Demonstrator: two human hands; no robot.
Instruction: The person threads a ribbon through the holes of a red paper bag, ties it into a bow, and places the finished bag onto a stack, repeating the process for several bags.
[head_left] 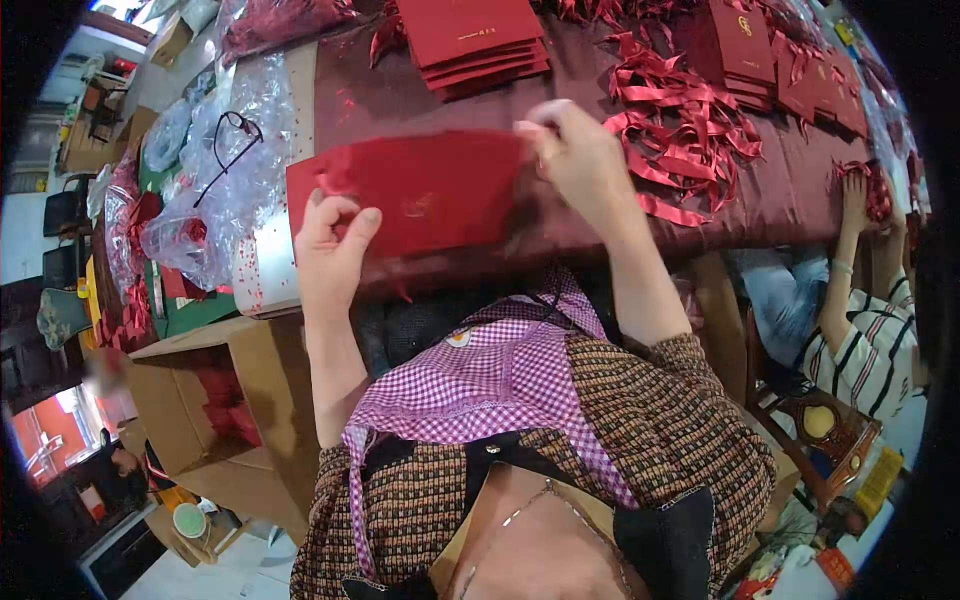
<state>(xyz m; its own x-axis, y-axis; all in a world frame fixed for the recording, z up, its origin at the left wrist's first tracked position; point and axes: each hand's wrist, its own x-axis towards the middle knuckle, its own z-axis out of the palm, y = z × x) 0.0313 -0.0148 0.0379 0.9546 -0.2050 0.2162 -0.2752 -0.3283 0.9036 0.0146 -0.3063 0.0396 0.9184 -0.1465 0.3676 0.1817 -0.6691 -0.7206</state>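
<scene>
A flat red paper gift bag [430,195] with a small gold mark stretches between my two hands above the table edge. My left hand [335,235] is closed on its left end, thumb in front, with a bit of red ribbon by the fingers. At the upper right corner, the pinched fingers of my right hand [578,160] are on the bag, slightly blurred. A thin red ribbon end dangles below the bag. Beyond it lies a stack of red bags [475,45]. A heap of loose red ribbons [685,130] is just right of my right hand.
More red bags [745,50] are piled at the far right of the cloth-covered table [360,80]. Clear plastic wrap [260,120] and glasses [240,150] lie to the left. An open cardboard box [225,410] stands lower left. A co-worker's hands [855,205] handle ribbon at right.
</scene>
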